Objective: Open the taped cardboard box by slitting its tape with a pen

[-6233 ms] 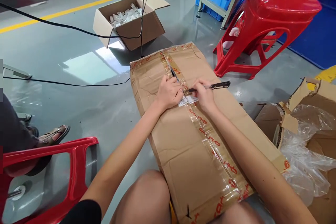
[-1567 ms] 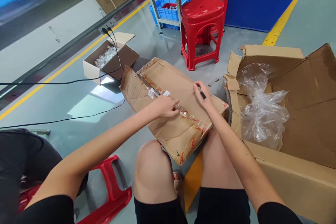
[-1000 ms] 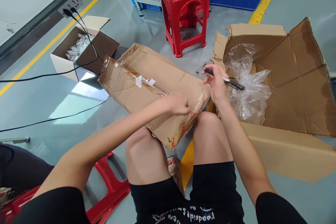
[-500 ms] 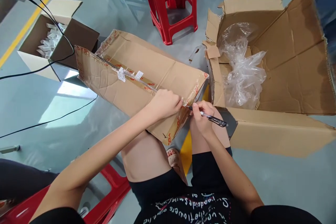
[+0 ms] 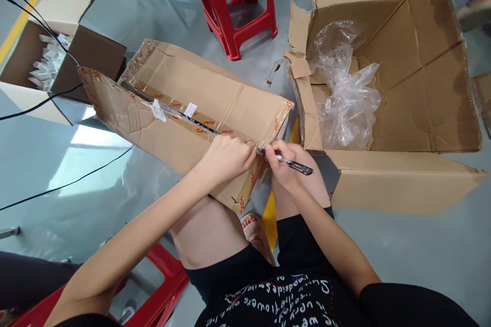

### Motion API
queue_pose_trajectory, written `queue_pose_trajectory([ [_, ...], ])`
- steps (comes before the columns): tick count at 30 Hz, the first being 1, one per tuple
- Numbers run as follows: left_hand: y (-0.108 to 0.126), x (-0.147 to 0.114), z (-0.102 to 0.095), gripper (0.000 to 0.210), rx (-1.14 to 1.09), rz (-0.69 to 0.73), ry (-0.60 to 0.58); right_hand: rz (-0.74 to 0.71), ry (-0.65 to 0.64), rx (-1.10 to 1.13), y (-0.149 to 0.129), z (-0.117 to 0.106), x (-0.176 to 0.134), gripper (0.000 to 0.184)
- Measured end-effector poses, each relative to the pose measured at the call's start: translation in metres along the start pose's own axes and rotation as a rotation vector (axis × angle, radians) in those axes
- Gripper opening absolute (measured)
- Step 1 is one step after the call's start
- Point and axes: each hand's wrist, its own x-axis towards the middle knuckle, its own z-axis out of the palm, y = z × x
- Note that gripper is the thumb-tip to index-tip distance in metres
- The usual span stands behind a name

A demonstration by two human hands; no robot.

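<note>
Left hand: my left hand (image 5: 226,156) presses curled on the taped carton (image 5: 184,112) across my knees.
Right hand: my right hand (image 5: 286,161) pinches a pen (image 5: 289,162), tip at the tape seam.
Open box: big open box (image 5: 414,112) holds a plastic bag (image 5: 345,92).
Small box: small box (image 5: 57,56) holds white parts (image 5: 48,59).

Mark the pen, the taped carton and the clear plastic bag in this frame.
pen (image 5: 295,164): head view, on the dark barrel past the right hand's fingers.
taped carton (image 5: 215,92): head view, on the bare top flap right of the taped seam.
clear plastic bag (image 5: 347,104): head view, on the crumpled middle inside the open box.
</note>
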Motion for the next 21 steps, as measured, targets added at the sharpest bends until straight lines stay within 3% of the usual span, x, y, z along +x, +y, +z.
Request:
queue_pose_trajectory([
  [4, -0.002, 0.001, 0.004, 0.048, 0.008, 0.007, 0.007, 0.062, 0.154, 0.168, 0.003, 0.0, 0.002, 0.033],
  [12, -0.004, -0.002, 0.012, 0.038, -0.019, 0.059, 0.17, -0.056, 0.168, 0.101, 0.004, -0.01, -0.007, 0.039],
  [21, -0.008, -0.004, 0.013, 0.037, 0.034, 0.141, 0.392, -0.034, -0.1, 0.013, -0.002, -0.007, -0.007, 0.034],
])
